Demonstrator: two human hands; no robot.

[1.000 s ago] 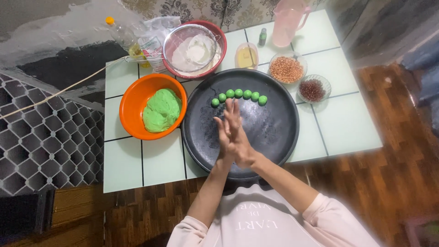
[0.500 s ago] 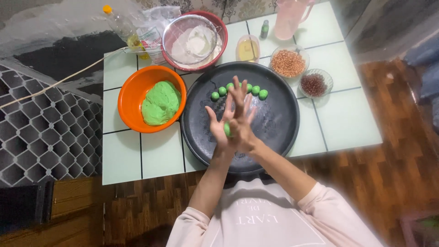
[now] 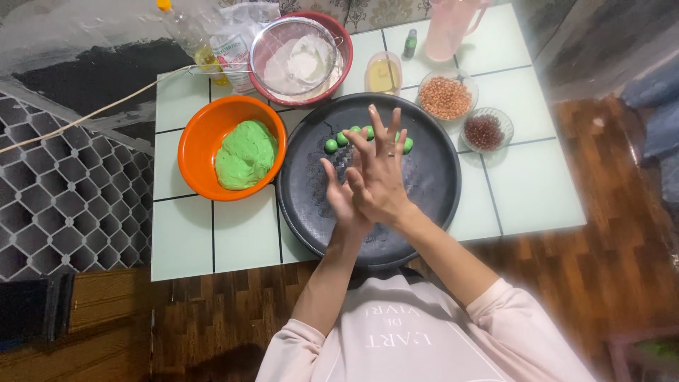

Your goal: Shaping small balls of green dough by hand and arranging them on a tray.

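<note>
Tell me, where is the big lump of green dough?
In the head view, the green dough sits inside the orange bowl on the table's left side, just left of the round black tray.

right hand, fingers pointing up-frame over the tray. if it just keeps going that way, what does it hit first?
Likely the row of small green dough balls at the far side of the black round tray; the right hand partly covers that row. It may hover above them, since height is unclear.

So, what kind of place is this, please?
Probably a home kitchen corner: a tiled table holds an orange bowl of green dough, a dark round tray of small green balls, and a flour sieve.
</note>
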